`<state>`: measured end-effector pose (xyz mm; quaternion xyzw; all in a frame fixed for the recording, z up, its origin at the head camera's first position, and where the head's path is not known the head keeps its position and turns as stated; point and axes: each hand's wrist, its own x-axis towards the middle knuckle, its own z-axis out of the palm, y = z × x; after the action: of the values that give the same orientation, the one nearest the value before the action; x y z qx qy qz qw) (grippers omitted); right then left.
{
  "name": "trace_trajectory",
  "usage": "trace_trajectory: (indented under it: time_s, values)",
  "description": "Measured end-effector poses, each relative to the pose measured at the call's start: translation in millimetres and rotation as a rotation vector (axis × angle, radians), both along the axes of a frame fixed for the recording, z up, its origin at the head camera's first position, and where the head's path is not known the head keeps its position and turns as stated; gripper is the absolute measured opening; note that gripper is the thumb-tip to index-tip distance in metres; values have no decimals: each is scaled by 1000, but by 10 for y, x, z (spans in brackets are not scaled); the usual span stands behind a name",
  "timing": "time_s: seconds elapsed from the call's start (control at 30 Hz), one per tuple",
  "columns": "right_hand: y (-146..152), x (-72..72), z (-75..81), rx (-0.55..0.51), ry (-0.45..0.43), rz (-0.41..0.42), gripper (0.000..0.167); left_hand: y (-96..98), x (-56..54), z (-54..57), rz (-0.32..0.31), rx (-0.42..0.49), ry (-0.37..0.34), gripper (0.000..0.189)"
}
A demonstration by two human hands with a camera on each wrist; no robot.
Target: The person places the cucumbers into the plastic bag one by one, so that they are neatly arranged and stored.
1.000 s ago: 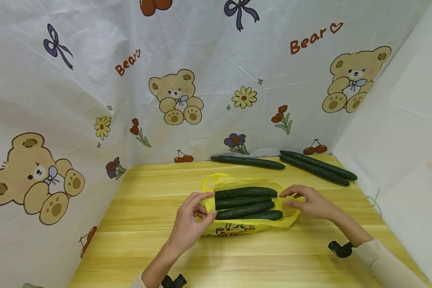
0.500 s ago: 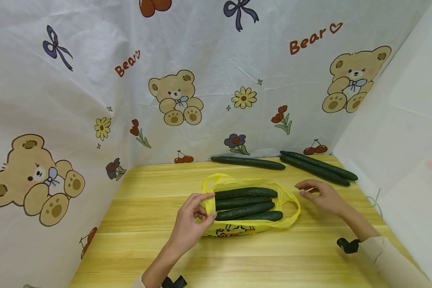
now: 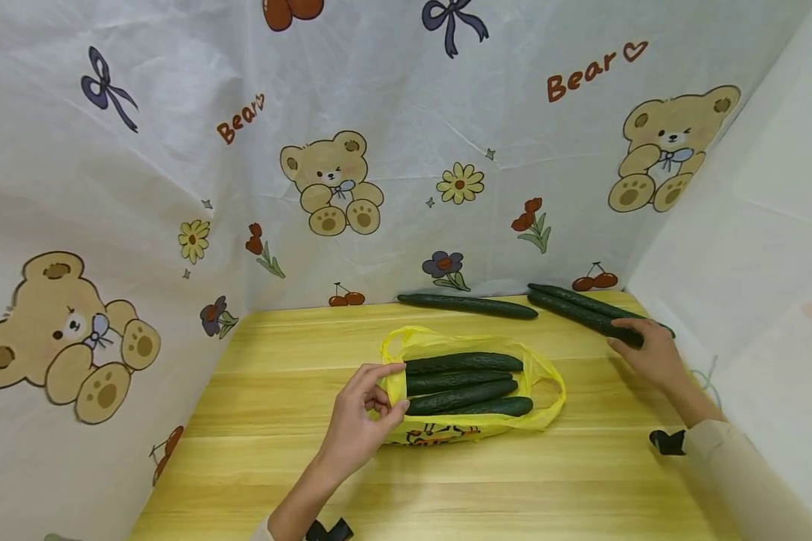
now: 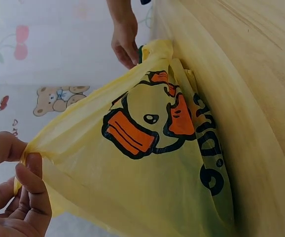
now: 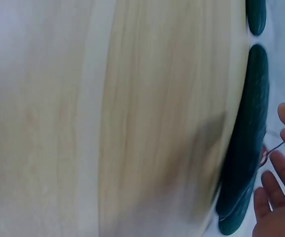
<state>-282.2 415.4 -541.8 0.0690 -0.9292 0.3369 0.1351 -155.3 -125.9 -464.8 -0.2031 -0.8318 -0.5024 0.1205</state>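
Note:
A yellow plastic bag (image 3: 497, 422) with a duck print lies on the table, its mouth facing up. Several dark green cucumbers (image 3: 463, 362) lie side by side in it. My left hand (image 3: 359, 413) pinches the left edge of the bag, and the left wrist view shows the thumb and fingers (image 4: 31, 180) on the stretched plastic. Over at the back right, my right hand (image 3: 652, 353) is at the near end of a cucumber (image 3: 568, 309), fingers spread. In the right wrist view the fingers (image 5: 280, 173) appear beside that cucumber (image 5: 247, 133), apart from it.
Another cucumber (image 3: 601, 302) lies against the one by my right hand. A single cucumber (image 3: 467, 303) lies along the back edge. The wood-grain table (image 3: 277, 391) meets a printed white cloth (image 3: 392, 188) behind and at the sides.
My right hand has left the bag's right side and moved right and back to the pair of cucumbers. The bag's right handle loop now hangs free. My left hand stays put.

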Motion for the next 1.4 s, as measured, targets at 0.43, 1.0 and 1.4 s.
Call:
trace_trajectory:
  time_s: [0.43,1.0,1.4]
  values:
    - [302,-169,-191,22,-112,-69,63,-21,4,-16,3,-3,-11,57]
    - [158,-248,-325,160,-118,-17,58,-11,1,-28,-2,11,-4,58]
    - [181,-139,-99,-47,-297,-66,73,-11,-6,-27,-9,11,9,55]
